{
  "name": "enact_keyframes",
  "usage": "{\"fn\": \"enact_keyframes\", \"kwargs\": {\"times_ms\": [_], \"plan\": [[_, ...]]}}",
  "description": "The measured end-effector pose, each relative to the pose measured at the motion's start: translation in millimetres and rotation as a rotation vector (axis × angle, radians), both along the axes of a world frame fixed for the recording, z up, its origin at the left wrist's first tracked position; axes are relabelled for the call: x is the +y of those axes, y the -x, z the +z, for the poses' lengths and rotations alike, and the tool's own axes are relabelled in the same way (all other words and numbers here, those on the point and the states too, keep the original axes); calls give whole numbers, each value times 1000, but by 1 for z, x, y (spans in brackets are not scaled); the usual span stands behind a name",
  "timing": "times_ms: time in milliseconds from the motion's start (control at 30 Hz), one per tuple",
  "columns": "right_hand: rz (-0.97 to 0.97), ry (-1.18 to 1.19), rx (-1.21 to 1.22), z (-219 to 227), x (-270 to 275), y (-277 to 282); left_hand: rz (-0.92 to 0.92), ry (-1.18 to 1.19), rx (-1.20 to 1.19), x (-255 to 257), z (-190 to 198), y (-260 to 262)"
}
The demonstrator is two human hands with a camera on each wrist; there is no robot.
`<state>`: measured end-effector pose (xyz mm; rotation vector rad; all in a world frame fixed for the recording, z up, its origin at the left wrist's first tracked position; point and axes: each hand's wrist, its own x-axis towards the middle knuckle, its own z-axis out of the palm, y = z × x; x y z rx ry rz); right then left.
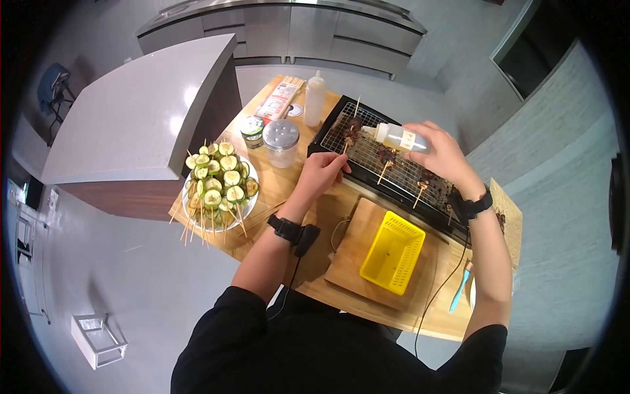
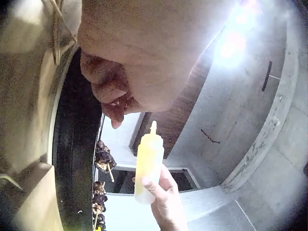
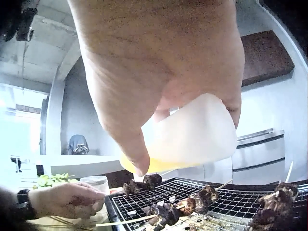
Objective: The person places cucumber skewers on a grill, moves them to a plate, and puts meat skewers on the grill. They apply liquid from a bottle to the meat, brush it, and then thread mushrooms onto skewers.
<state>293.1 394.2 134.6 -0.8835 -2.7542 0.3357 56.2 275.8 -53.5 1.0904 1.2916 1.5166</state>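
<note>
My left hand (image 1: 326,172) pinches the stick end of a skewer (image 1: 352,131) threaded with dark browned chunks. That skewer lies on the wire grill (image 1: 336,134) at its far left. In my right hand (image 1: 441,152) is a clear squeeze bottle (image 1: 397,136) with yellow liquid, gripped round its body. It is tipped low over the grill, its nozzle pointing left at the held skewer. In the right wrist view the yellow liquid lies along the lower side of the bottle (image 3: 197,134). More skewers (image 1: 386,157) rest across the grill, below the bottle and to its right.
A plate (image 1: 254,164) of sliced green vegetable skewers stands at the left. Nearby are a shaker jar (image 1: 281,144), a green-lidded jar (image 1: 252,129) and another squeeze bottle (image 1: 315,102). A yellow basket (image 1: 394,253) sits on a wooden board (image 1: 341,266); a blue-handled brush (image 1: 461,289) lies at right.
</note>
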Motion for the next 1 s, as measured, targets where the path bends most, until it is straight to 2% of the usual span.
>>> {"fn": "enact_keyframes", "kwargs": {"times_ms": [133, 333, 433, 533, 833, 1000], "plan": [[-22, 8, -20, -2, -1, -3, -10, 23, 12, -4, 8, -1], [53, -16, -60, -5, 2, -2, -16, 58, -9, -5, 9, -2], [33, -86, -139, -6, 7, 3, -23, 81, -28, -7, 12, -2], [-7, -151, -116, -12, 17, 7, -21, 98, -42, -6, 11, -3], [-154, -219, -209, -8, 21, 20, -19, 121, -51, -5, 8, 0], [-27, -118, -168, -10, 6, 5, -8, 112, -34, -4, 7, -2]]}}
